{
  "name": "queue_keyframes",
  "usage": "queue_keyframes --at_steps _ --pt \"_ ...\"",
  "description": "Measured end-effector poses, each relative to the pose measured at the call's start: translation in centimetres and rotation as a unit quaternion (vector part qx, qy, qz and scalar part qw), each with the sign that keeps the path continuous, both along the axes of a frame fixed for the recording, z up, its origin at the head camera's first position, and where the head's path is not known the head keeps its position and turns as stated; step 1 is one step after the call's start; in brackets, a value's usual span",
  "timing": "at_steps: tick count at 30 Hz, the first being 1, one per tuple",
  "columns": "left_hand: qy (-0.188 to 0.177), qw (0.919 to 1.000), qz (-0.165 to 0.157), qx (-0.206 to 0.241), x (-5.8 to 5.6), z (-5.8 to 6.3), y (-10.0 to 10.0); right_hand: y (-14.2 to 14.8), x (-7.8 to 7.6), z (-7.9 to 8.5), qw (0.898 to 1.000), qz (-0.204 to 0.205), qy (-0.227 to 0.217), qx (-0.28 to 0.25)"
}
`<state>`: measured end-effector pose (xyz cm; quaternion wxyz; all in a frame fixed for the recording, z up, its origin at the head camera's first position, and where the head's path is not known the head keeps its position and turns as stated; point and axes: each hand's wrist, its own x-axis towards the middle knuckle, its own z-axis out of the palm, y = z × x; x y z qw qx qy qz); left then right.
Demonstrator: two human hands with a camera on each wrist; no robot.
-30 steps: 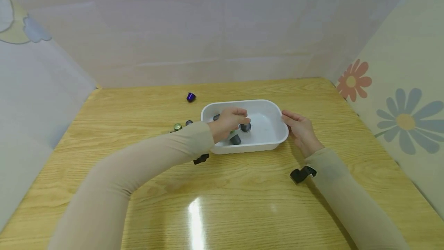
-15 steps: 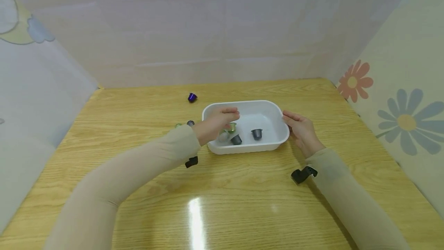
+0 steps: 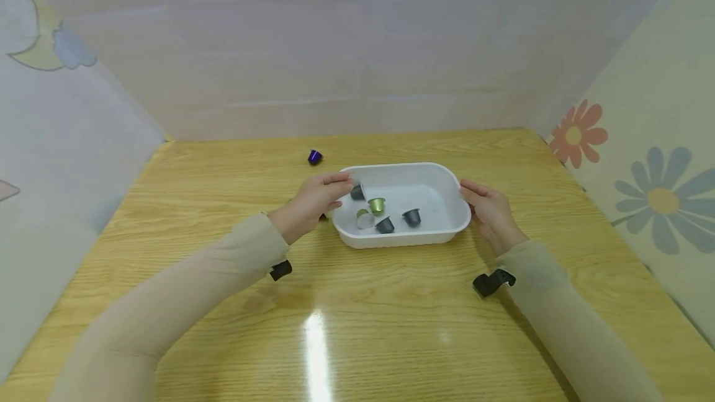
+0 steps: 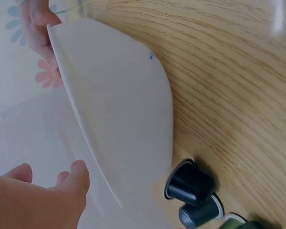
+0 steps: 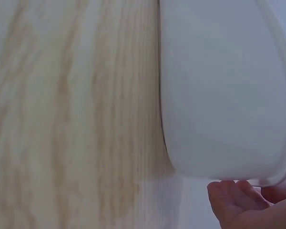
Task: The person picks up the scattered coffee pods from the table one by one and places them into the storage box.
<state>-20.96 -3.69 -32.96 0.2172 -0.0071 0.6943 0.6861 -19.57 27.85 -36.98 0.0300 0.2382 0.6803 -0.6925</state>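
A white plastic tray stands on the wooden table. Inside lie coffee capsules: dark grey ones, a green one and one with its pale lid turned up. My right hand holds the tray's right end by the rim, fingers beneath and thumb above, as the right wrist view shows. At the left end my left hand hovers by the rim with relaxed fingers and nothing in them. Beside the tray, mostly behind that hand in the head view, sit dark capsules and a green capsule.
A purple capsule lies on the table behind the tray's left end. A pale wall rises at the table's back edge, with panels along both sides.
My left hand has drawn back leftward from above the tray to its left rim. A dark capsule that was under its fingers now lies farther right in the tray. The right hand stays put.
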Motion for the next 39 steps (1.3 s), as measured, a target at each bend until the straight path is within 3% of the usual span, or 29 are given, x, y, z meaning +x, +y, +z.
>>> queue_keyframes --at_steps 9,19,31,39 --pt "0.008 0.9997 0.022 0.009 0.3 -0.3 -2.8 0.4 0.1 0.0 1.0 0.002 0.018 -0.024" --pt "0.034 0.9986 0.026 -0.033 0.2 -1.3 -6.6 0.4 -0.1 -0.2 0.999 0.004 0.028 -0.025" --pt "0.027 0.9962 0.065 -0.051 0.5 -1.8 -10.1 0.4 0.1 -0.1 0.999 0.0 0.031 -0.038" --pt "0.013 0.995 0.033 -0.093 0.3 -3.1 -10.6 0.4 0.1 0.0 0.999 0.0 0.025 -0.029"
